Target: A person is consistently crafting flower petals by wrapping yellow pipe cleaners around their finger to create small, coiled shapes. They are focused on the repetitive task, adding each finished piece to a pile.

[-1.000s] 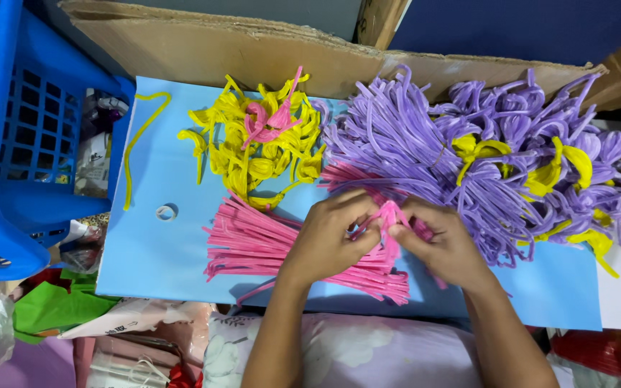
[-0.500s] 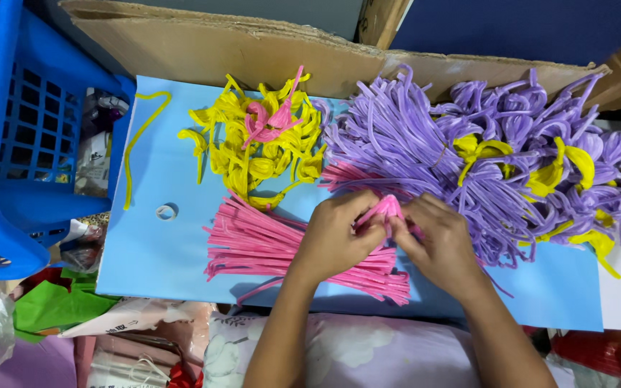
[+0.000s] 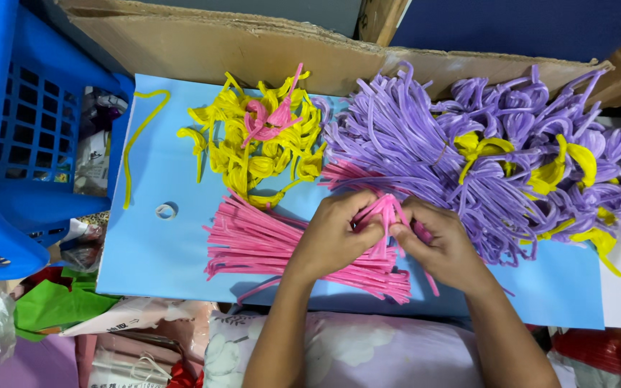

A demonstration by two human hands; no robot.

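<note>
My left hand [image 3: 336,237] and my right hand [image 3: 440,244] meet over a light blue board [image 3: 159,251], both pinching a small bunch of pink pipe cleaners [image 3: 386,212] bent into loops between the fingertips. Under the hands lies a flat pile of straight pink pipe cleaners [image 3: 267,241]. Behind it sits a heap of twisted yellow pipe cleaner shapes [image 3: 253,154] with a pink shape on top. A large heap of purple pipe cleaners [image 3: 425,144] spreads to the right, with purple and yellow flower shapes [image 3: 548,165] mixed in.
A blue plastic basket [image 3: 16,144] stands at the left. Cardboard [image 3: 253,50] lines the far edge. One loose yellow pipe cleaner [image 3: 134,140] and a small white ring [image 3: 165,210] lie on the board. Green and patterned cloth and packets lie along the near edge.
The hands have stayed in place over the pink pile. The fingers have worked the pink bunch, which now stands out as longer loops between them.
</note>
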